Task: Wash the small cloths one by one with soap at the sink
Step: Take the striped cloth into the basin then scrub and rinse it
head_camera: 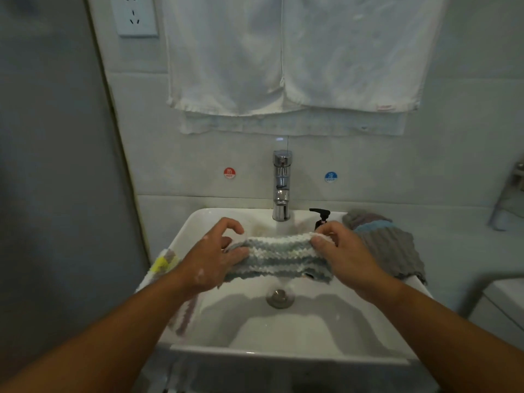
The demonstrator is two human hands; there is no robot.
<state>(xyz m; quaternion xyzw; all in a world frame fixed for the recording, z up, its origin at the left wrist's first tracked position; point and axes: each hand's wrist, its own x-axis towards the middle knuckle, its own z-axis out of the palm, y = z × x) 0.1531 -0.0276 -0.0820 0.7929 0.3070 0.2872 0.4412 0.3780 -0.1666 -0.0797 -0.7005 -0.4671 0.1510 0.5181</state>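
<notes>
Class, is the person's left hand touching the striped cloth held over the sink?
Touching. The head view shows the left hand pinching the left end of the striped cloth between thumb and fingers.

Left hand and right hand pinch a striped grey-and-white knitted cloth above the white ceramic sink; soap flecks dot the left hand. Grey ribbed cloths lie at its right rim.

Rear wall: pale tiles, dim light. White towels hang at 12 o'clock; wall socket at 11. Red HOT sticker and blue COLD sticker near ctr. Grey side wall at 9. Metal fitting at 3, blurred.
</notes>
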